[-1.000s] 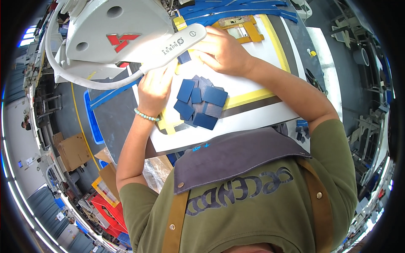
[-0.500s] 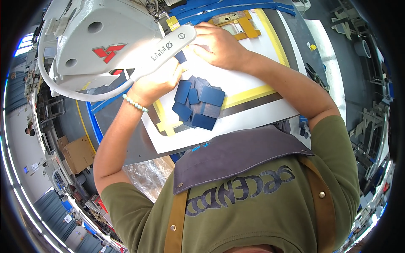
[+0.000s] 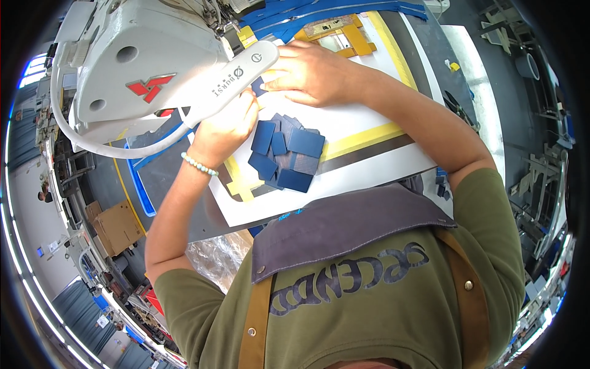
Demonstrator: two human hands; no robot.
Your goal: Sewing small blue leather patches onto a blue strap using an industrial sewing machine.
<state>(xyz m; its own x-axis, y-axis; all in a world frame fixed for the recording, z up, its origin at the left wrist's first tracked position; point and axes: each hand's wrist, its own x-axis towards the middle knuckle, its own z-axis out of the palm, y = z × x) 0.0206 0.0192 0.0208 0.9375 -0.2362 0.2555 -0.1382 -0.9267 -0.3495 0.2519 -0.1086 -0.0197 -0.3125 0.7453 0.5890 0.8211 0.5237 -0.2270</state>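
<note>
White sheeting [image 3: 344, 126] lies under a pile of blue pieces [image 3: 287, 154]; beyond it, another blue piece [image 3: 257, 87] shows between the curled left hand [image 3: 228, 126] and the right hand [image 3: 316, 74], fingers extended; whether either grips it, I cannot tell

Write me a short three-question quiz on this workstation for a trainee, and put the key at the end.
1. Which wrist wears the beaded bracelet? A: the right. B: the left. C: both.
2. True or false: the blue pieces nearest the apron sit in one neat, squared stack.
3. Fill in the colour: the ____ lamp hides part of the left hand from this view.

Key: 1, B. 2, false; they overlap in a loose pile at different angles. 3, white.
</note>
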